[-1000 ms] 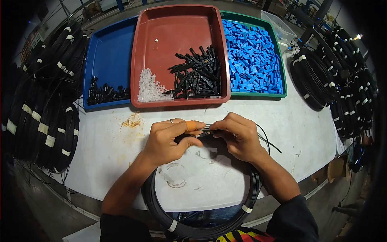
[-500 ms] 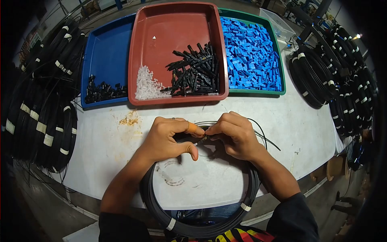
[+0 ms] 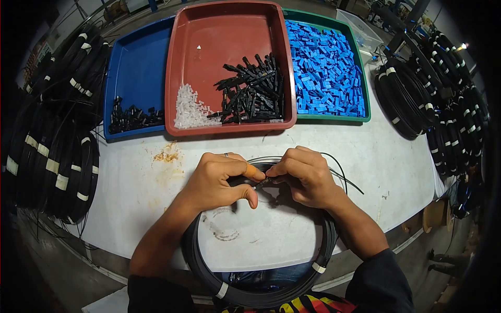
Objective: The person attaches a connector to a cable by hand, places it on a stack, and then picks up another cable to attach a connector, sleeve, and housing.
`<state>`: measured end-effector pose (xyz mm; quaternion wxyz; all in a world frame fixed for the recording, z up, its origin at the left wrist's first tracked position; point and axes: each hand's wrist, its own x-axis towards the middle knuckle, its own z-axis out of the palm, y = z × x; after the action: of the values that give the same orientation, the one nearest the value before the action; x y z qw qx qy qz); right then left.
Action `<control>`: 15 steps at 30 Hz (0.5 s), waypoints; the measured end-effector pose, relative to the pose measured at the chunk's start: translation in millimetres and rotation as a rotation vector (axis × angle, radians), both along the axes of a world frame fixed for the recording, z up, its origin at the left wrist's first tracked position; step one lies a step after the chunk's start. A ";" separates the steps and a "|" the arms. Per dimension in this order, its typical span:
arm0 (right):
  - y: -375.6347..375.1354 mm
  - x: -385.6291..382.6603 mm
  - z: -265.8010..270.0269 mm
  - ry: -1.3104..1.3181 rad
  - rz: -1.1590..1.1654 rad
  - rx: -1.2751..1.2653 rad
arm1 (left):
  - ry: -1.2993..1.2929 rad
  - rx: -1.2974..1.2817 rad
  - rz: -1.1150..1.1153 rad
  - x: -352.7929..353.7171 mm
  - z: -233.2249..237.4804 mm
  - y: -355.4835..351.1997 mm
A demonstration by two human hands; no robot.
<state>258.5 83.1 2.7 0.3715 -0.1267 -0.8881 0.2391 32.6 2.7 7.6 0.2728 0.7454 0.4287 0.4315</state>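
A coil of black cable (image 3: 327,235), bound with white tape, lies at the table's front edge and overhangs it. Over its far side my two fingertips meet at a small dark cable connector (image 3: 265,180), mostly covered by the fingers. My left hand (image 3: 222,180) presses its orange-wrapped index finger on the connector, its thumb held apart below; its other fingers are tucked behind. My right hand (image 3: 307,176) pinches the connector from the right with thumb and index finger, the rest curled. A loose cable end (image 3: 352,184) sticks out right of that hand.
A red tray (image 3: 229,130) holds clear plastic pieces (image 3: 193,109) and black connector parts (image 3: 253,91). Beside it stand a blue tray (image 3: 138,62) with small black parts and a green tray (image 3: 367,99) of blue clips (image 3: 326,73). Cable coils (image 3: 49,156) hang left, more (image 3: 402,101) right.
Both hands keep almost the same place and grip. The fingertips have shifted very slightly at the connector; the coil and trays stay put.
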 end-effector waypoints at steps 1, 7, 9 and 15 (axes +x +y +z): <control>-0.7 -0.1 0.9 -0.010 -0.001 0.008 | -0.002 -0.001 0.000 -0.6 -1.0 -0.4; -0.2 0.0 1.3 -0.011 -0.001 0.008 | -0.010 0.016 0.010 0.0 -2.1 -0.9; -0.8 -0.2 0.7 -0.014 -0.001 0.009 | -0.028 0.025 -0.007 -0.1 -2.9 -0.9; -0.7 -0.9 -1.2 -0.006 -0.005 0.021 | -0.041 0.042 -0.007 0.6 -5.3 -0.9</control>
<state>257.5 82.4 1.4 0.3709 -0.1254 -0.8914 0.2284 33.2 1.8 2.2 0.2674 0.7434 0.4113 0.4546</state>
